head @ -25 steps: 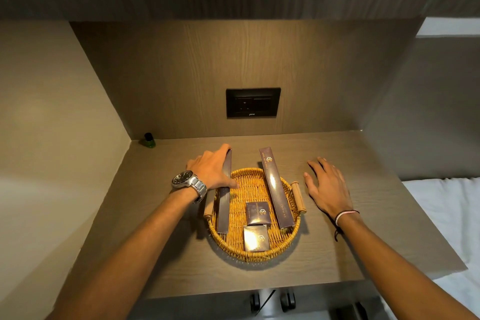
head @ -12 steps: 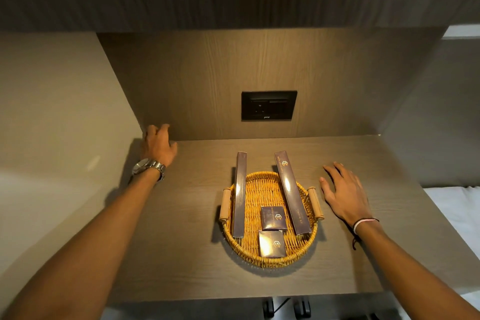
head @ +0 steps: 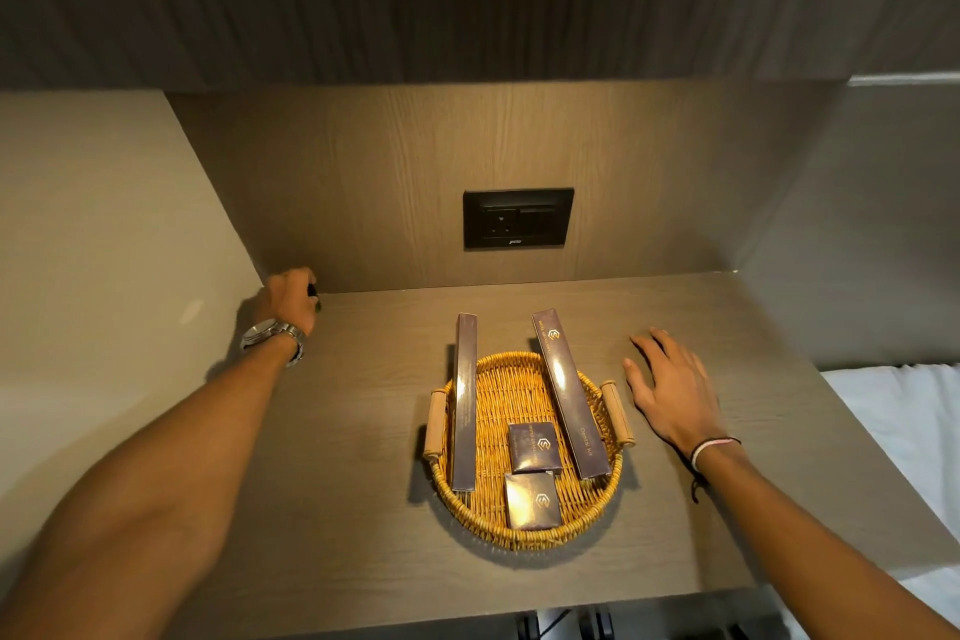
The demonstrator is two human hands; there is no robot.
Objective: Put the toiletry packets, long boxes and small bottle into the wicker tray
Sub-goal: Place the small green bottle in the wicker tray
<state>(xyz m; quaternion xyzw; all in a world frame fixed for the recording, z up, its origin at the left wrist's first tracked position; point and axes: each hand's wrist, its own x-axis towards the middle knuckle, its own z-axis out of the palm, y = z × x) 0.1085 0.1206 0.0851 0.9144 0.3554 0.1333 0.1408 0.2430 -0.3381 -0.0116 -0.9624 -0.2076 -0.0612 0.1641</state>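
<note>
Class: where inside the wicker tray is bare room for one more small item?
Bare weave shows at the tray's far middle, between the left long box and right long box, beyond the two packets. The near middle is crowded.

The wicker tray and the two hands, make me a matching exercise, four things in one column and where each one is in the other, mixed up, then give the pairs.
Things:
1. left hand
2. right hand
3. Dental Kit box
4. wall socket

Places:
A. on the back panel above the desk
B. leaning on the wicker tray, far end past the rim
C. back left corner of the desk
D. flat on the desk, right of the tray

Pairs: 1-C, 2-D, 3-B, 4-A
</note>
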